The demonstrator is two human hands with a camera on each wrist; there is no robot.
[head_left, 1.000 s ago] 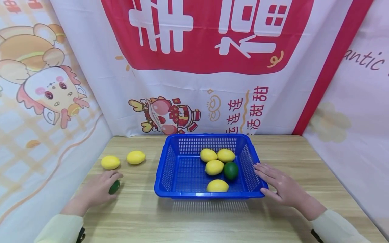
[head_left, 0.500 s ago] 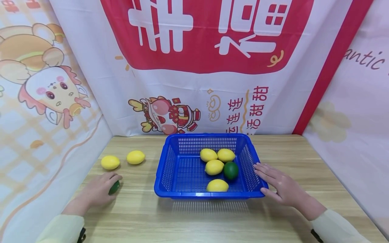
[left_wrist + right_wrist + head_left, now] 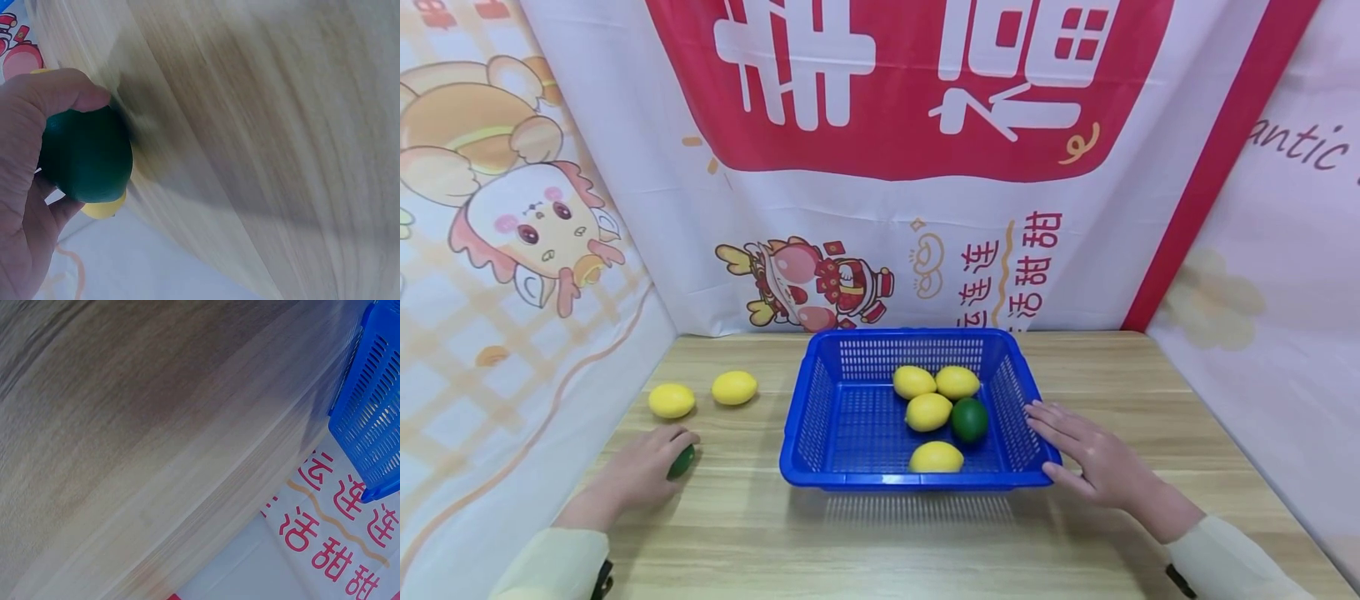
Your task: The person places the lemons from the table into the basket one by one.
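Note:
My left hand (image 3: pixel 643 468) is at the left of the table, its thumb and fingers curled round a smooth dark green fruit (image 3: pixel 87 153). In the head view most of that fruit hides under the hand. Two yellow lemons (image 3: pixel 672 401) (image 3: pixel 734 388) lie just beyond it. My right hand (image 3: pixel 1093 457) rests with fairly straight fingers against the right rim of a blue plastic basket (image 3: pixel 872 480). Inside the basket are several lemons (image 3: pixel 928 412) and another dark green fruit (image 3: pixel 969 420), all in its right half. The right wrist view does not show the right hand.
The basket stands mid-table on a wood-grain tabletop (image 3: pixel 880 550). A printed red and white cloth (image 3: pixel 895 200) hangs along the back edge. Patterned cloths close off the left side (image 3: pixel 512 350) and right side (image 3: pixel 1285 292).
Almost nothing differs. My left hand stays on the dark green fruit with barely any shift, and the right hand, basket and lemons keep their places.

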